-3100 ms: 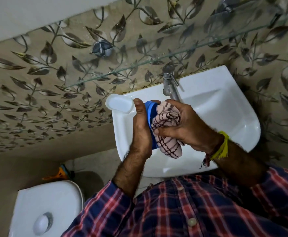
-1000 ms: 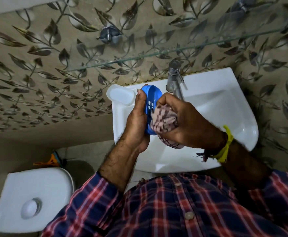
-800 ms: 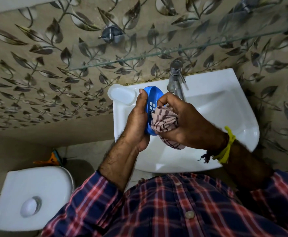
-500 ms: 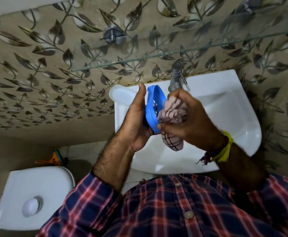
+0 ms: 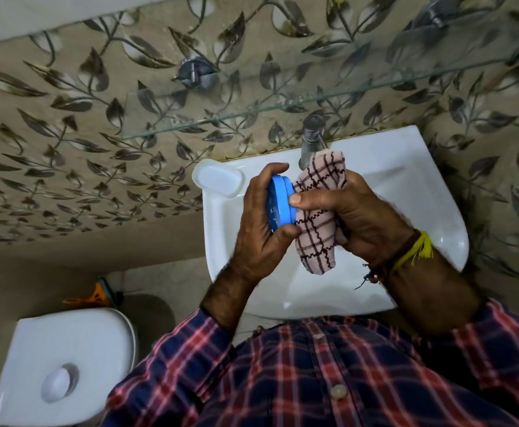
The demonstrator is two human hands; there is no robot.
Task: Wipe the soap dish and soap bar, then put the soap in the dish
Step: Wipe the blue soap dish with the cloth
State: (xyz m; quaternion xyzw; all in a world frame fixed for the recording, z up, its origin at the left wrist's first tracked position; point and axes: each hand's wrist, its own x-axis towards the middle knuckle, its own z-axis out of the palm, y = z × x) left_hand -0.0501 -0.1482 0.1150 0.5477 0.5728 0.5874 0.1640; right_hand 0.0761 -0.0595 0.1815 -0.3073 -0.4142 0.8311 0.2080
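Note:
My left hand [image 5: 259, 223] grips a blue slotted soap dish [image 5: 279, 200], held on edge above the white sink [image 5: 430, 186]. My right hand [image 5: 357, 217] clutches a checked pink cloth [image 5: 316, 235], with its thumb pressed on the dish's rim. The cloth lies against the right face of the dish. A white oval tray [image 5: 218, 178] rests on the sink's back left corner. I cannot see a soap bar.
A metal tap [image 5: 312, 140] stands at the back of the sink, just behind the cloth. A glass shelf [image 5: 252, 114] juts from the leaf-patterned wall above. A white toilet cistern [image 5: 64, 368] sits low on the left, with an orange brush [image 5: 98, 295] behind it.
The dish has turned more edge-on in my left hand. My right hand has shifted the cloth from inside the dish to its right face, with the thumb now on the rim.

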